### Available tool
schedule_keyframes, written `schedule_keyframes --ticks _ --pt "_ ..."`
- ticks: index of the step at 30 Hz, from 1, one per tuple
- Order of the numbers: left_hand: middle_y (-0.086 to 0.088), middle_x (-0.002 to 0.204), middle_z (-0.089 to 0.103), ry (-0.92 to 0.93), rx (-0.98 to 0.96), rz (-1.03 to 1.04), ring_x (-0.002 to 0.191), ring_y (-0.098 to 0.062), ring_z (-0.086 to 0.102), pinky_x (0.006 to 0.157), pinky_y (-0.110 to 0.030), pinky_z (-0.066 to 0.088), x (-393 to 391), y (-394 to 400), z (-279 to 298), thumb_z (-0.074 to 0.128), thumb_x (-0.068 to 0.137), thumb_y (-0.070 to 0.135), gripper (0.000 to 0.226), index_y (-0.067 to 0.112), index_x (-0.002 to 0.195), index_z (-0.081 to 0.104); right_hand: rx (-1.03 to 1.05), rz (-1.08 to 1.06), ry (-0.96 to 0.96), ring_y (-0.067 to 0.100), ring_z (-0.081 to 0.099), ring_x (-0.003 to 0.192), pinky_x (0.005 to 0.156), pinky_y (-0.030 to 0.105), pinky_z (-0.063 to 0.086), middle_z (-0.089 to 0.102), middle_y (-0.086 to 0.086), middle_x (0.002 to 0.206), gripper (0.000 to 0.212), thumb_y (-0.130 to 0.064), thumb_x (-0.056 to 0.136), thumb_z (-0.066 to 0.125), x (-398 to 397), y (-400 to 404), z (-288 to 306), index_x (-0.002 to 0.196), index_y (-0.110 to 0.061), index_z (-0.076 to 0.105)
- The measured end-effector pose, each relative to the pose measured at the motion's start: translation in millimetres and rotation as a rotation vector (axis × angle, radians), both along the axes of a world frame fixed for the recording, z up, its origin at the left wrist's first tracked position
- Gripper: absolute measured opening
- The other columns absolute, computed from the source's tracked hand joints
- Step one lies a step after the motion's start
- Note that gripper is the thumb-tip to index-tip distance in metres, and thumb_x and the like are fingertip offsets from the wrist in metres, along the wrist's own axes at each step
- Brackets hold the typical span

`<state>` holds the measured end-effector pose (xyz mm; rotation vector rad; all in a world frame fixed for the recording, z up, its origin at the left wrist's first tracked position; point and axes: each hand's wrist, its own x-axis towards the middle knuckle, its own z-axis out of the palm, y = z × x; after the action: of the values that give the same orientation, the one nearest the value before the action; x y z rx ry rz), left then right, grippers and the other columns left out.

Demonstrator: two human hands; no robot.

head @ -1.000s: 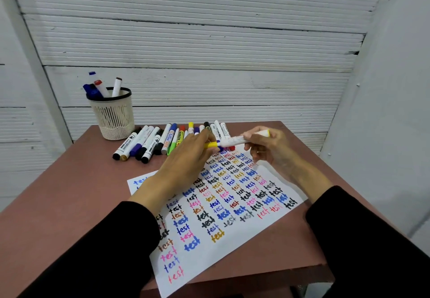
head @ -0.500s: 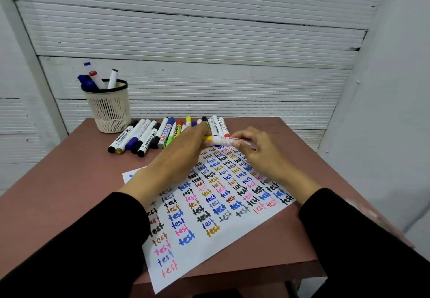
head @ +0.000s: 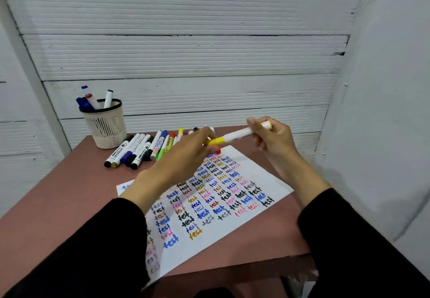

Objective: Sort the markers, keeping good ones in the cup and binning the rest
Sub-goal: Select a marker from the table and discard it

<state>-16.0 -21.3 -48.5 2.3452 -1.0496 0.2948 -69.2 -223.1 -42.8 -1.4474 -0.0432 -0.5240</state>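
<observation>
I hold a white marker with a yellow cap [head: 235,135] level above the far end of the test sheet [head: 263,179]. My right hand [head: 273,140] grips its white barrel. My left hand [head: 186,156] pinches the yellow cap end. A row of several capped markers [head: 139,149] lies on the table behind my left hand, some hidden by it. The cream mesh cup [head: 105,125] with a black rim stands at the back left with three markers in it.
The brown table [head: 69,193] ends close to me and at the right. A white slatted wall runs behind it, and a plain wall stands at the right. No bin is in view.
Both hands have lifted the yellow-capped marker up from just above the sheet. The camera view has shifted.
</observation>
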Motion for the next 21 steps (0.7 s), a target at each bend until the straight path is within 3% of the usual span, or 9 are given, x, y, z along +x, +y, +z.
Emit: schedule_keyframes --ticks 4,7,11,14,18,21 --pt "-0.001 0.096 0.063 0.003 -0.009 -0.072 0.08 -0.017 0.056 0.068 -0.034 0.045 -21.3 -54.5 23.8 0.05 0.099 0.025 0.012 0.018 0.109 0.053 0.171 -0.119 -0.046 0.005 0.036 0.045 0.049 0.019 0.028 0.046 -0.006 0.052 0.027 -0.039 0.071 0.072 -34.7 -43.5 11.1 0.075 -0.015 0.059" --pt "0.002 0.094 0.063 0.008 -0.029 -0.109 0.085 -0.021 0.058 0.074 -0.037 0.047 -37.1 -114.9 26.3 0.053 0.098 0.03 0.009 0.021 0.101 0.052 0.229 -0.205 -0.066 0.006 0.036 0.046 0.049 0.019 0.03 0.045 -0.006 0.054 0.026 -0.037 0.08 0.068 -74.8 -88.3 12.2 0.084 -0.011 0.066" --pt "0.003 0.089 0.06 0.12 -0.02 -0.154 0.09 -0.024 0.059 0.078 -0.038 0.048 -65.4 -193.5 -5.4 0.054 0.095 0.031 0.007 0.024 0.095 0.054 0.233 -0.485 -0.037 0.008 0.036 0.045 0.047 0.019 0.032 0.046 -0.003 0.059 0.027 -0.036 0.093 0.06 -130.6 -150.5 -10.0 0.084 -0.012 0.068" --pt "0.001 0.102 0.064 0.124 0.009 -0.219 0.099 -0.024 0.058 0.086 -0.04 0.047 -86.1 -229.9 -35.9 0.053 0.094 0.029 0.01 0.024 0.097 0.06 0.191 -0.62 0.086 0.01 0.036 0.044 0.046 0.021 0.032 0.047 0.001 0.065 0.028 -0.034 0.096 0.056 -163.8 -186.1 -45.1 0.085 -0.011 0.066" --pt "0.001 0.114 0.066 0.047 0.146 -0.199 0.11 -0.025 0.054 0.092 -0.037 0.041 -105.7 -248.0 -53.3 0.049 0.096 0.039 0.025 0.023 0.106 0.066 0.202 -0.582 0.363 0.013 0.04 0.049 0.047 0.02 0.037 0.051 0.003 0.072 0.022 -0.029 0.098 0.055 -195.2 -214.8 -118.9 0.096 -0.009 0.061" --pt "-0.005 0.112 0.066 0.039 0.211 -0.161 0.11 -0.028 0.054 0.088 -0.036 0.039 -101.0 -248.0 -56.6 0.044 0.098 0.043 0.032 0.021 0.105 0.066 0.088 -0.612 0.555 0.013 0.046 0.047 0.046 0.022 0.039 0.056 0.003 0.07 0.024 -0.03 0.097 0.057 -200.1 -222.6 -184.8 0.082 -0.011 0.059"
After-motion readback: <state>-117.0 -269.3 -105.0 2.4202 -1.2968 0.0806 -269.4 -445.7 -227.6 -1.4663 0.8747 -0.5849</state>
